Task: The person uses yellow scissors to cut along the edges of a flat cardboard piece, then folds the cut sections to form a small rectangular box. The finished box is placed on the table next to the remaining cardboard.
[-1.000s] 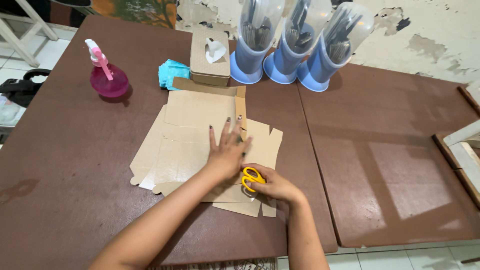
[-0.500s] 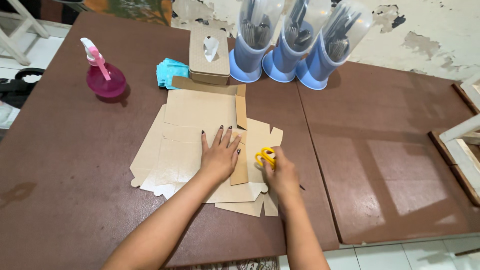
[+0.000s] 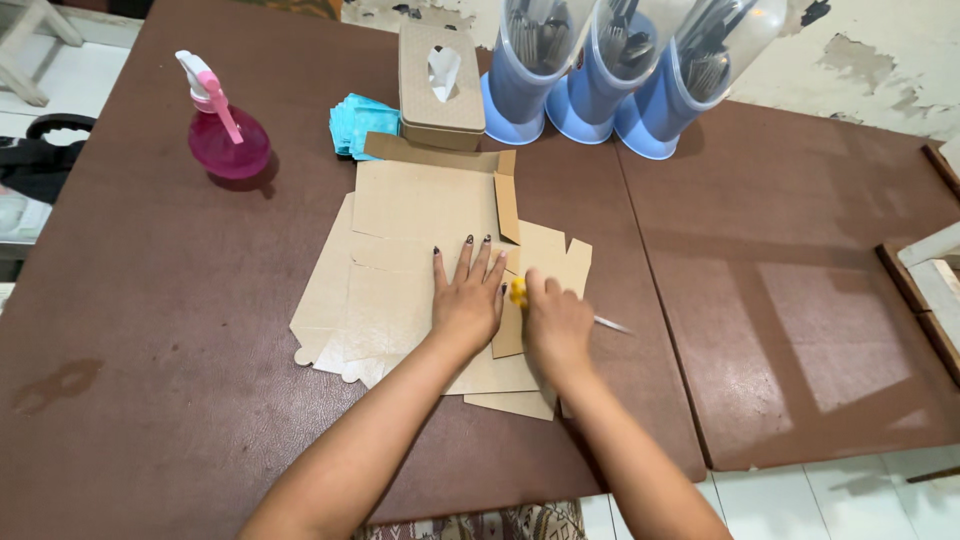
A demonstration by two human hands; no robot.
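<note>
While left hand (image 3: 467,305) pins cardboard (image 3: 415,215), right hand (image 3: 557,325) clasps scissors (image 3: 518,291).

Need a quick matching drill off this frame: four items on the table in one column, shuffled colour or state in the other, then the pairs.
Things:
1. spray bottle
2. tissue box
3. scissors
4. cardboard sheet

Descriptions:
A. lying flat, unfolded, pressed down by the left hand
B. pink, standing upright at the far left
C. yellow handles, gripped in the right hand
D. tan, standing beside three blue cutlery holders

Pairs: 1-B, 2-D, 3-C, 4-A
</note>
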